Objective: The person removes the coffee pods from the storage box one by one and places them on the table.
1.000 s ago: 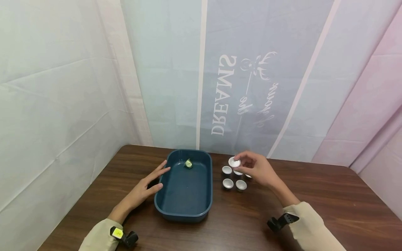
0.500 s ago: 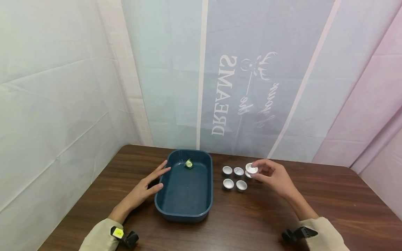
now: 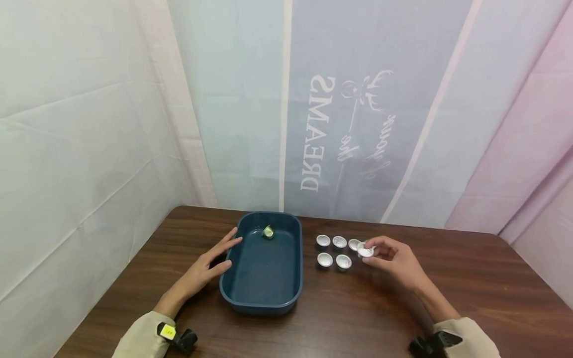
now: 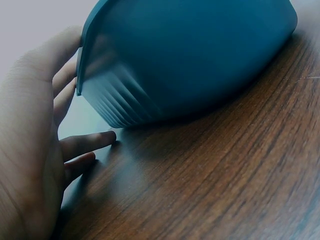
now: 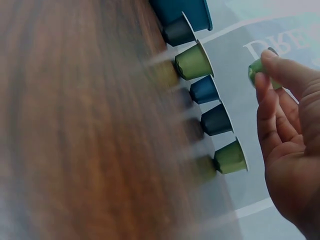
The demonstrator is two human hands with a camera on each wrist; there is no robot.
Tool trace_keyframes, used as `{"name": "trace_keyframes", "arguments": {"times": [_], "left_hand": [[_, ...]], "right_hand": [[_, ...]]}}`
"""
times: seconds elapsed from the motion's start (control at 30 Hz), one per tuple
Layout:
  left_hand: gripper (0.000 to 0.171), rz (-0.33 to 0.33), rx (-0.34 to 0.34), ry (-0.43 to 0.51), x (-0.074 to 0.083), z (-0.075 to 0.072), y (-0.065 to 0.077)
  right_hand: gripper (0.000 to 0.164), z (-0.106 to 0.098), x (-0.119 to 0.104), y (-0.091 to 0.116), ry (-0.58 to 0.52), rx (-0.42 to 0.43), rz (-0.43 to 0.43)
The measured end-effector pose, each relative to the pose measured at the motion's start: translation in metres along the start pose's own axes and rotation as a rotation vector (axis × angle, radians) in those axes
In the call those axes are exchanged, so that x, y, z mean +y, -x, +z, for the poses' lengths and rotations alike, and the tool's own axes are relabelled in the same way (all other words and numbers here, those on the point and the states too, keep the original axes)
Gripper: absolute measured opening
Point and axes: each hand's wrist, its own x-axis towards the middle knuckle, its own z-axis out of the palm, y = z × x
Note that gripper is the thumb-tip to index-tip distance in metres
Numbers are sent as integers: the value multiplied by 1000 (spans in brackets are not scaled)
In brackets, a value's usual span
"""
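Note:
Pinched between the thumb and fingers of my right hand (image 3: 396,261) is a green coffee capsule (image 5: 254,73), its silver lid facing up in the head view. It is held beside a group of standing capsules; its lid overlaps one of them in the head view. Several coffee capsules, such as a green one (image 5: 194,62) and a blue one (image 5: 204,91), stand lid up on the table in two rows. My left hand (image 3: 201,273), fingers spread and fairly straight, touches the left rim of a dark blue plastic bin (image 3: 301,278).
One light green capsule (image 3: 267,232) lies tipped over inside the bin near its far end. The brown wooden table (image 3: 358,318) has a printed curtain (image 3: 349,124) behind its back edge. A pale curtain (image 3: 89,124) hangs on the left.
My right hand has carried the held capsule to the right, from above the capsules' back row, and lowered it at the group's right end. My left hand stays on the bin.

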Motion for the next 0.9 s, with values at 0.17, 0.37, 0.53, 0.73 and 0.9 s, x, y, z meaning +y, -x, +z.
{"name": "trace_keyframes", "arguments": {"times": [0.17, 0.37, 0.53, 0.73, 0.9], "left_hand": [[54, -2, 1, 0, 0, 0, 0], [54, -6, 1, -6, 0, 0, 0], [54, -8, 1, -4, 1, 0, 0], [54, -12, 5, -13, 2, -1, 1], [54, -11, 5, -10, 3, -1, 0]], "right_hand": [[30, 3, 8, 6, -14, -32, 33], [31, 6, 18, 12, 17, -45, 67], [31, 7, 25, 14, 42, -55, 75], [30, 9, 27, 15, 46, -66, 62], [30, 9, 26, 16, 64, -79, 60]]}}
